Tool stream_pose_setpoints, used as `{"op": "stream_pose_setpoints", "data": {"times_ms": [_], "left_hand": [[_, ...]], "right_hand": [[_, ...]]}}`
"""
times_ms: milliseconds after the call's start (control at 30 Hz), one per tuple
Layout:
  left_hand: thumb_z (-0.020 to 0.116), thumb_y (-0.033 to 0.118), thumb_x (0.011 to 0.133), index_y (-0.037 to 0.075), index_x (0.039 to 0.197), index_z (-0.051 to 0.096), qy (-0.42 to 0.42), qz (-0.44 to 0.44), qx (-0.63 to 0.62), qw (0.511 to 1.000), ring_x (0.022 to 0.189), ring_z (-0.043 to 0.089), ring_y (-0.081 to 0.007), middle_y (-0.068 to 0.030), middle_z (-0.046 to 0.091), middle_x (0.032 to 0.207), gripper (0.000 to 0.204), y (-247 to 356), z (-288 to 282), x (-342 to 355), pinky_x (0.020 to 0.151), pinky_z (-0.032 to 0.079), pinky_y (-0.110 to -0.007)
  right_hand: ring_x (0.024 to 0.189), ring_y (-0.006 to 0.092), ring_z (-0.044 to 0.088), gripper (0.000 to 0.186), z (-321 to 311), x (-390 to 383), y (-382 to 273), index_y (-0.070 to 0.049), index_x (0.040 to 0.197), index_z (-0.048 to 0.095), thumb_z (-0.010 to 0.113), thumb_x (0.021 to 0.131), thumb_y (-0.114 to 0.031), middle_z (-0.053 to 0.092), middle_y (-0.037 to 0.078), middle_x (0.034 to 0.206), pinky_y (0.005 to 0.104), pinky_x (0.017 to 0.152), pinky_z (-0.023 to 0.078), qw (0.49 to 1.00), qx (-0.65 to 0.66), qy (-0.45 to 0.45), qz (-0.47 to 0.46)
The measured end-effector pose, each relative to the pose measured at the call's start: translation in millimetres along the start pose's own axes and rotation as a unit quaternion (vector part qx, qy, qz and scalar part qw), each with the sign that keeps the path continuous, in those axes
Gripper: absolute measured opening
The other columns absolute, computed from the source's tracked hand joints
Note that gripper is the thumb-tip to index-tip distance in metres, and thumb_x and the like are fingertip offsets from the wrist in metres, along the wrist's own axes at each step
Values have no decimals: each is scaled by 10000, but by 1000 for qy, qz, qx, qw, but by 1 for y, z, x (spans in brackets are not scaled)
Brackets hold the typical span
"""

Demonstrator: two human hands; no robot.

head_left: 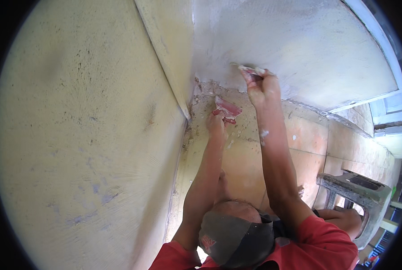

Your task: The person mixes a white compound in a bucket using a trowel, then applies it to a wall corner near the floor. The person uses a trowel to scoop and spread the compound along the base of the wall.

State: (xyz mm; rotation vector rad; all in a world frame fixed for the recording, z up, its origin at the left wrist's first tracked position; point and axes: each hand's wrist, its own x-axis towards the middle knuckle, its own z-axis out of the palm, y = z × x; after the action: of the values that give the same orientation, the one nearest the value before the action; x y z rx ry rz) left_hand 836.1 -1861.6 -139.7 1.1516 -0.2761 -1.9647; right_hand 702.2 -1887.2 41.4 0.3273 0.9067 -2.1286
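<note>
My left hand [216,120] is closed round the handle of a red putty spreader [228,107], its wide blade pointing up and holding smears of pale paste. Higher and to the right, my right hand [265,86] grips a second putty spreader [249,72], smeared with whitish paste. Its thin edge meets, or comes very close to, the lower part of the pale wall [309,49]. Splashes of white show on my right forearm and fingers. My fingers partly hide both handles.
A stained yellowish wall panel [88,135] with a raised strip [163,58] stands close on the left, meeting the pale wall in a corner. Crumbs and splashes dot the tiled floor [241,164]. A worn grey plastic stool [372,198] is at right, near my leg.
</note>
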Motion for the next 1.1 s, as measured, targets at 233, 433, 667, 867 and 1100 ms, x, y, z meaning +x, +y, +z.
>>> {"op": "stream_pose_setpoints", "data": {"times_ms": [233,433,667,867,1100], "left_hand": [[528,-30,882,51,1155,590,40,-20,7,999,927,657,-232,-79,621,1077,292,6,-5,-5,764,612,-393],[559,19,917,92,1153,620,21,-34,35,999,949,630,-174,-43,630,1091,255,-11,3,-19,799,559,-345],[574,-5,893,92,1153,620,61,-37,12,997,970,627,-188,-45,625,1103,281,5,-31,-32,824,552,-362],[556,-35,886,67,1128,615,46,-53,26,997,952,644,-200,-65,636,1090,269,-4,-16,-39,800,585,-382],[552,-39,891,70,1111,623,47,-48,23,998,914,657,-203,-67,644,1074,256,5,-24,-40,772,592,-363]], "right_hand": [[938,276,675,234,-83,-20,22,-17,1183,564,385,1034,-42,648,132,1062,465,878,617,997,-63,52,-6],[855,254,658,253,-93,72,48,-51,1209,559,438,987,-35,641,129,1054,435,715,593,957,-212,197,-25],[805,205,640,222,-131,9,1,-48,1221,544,501,1005,-80,625,109,1033,378,647,570,936,-222,258,-94],[852,170,627,291,-215,36,-28,-20,1291,531,494,1017,-112,623,95,1052,341,666,531,957,-101,254,-93],[884,193,622,336,-173,89,14,-29,1277,570,492,951,-22,645,103,1111,330,692,515,910,-192,302,-209]]}}
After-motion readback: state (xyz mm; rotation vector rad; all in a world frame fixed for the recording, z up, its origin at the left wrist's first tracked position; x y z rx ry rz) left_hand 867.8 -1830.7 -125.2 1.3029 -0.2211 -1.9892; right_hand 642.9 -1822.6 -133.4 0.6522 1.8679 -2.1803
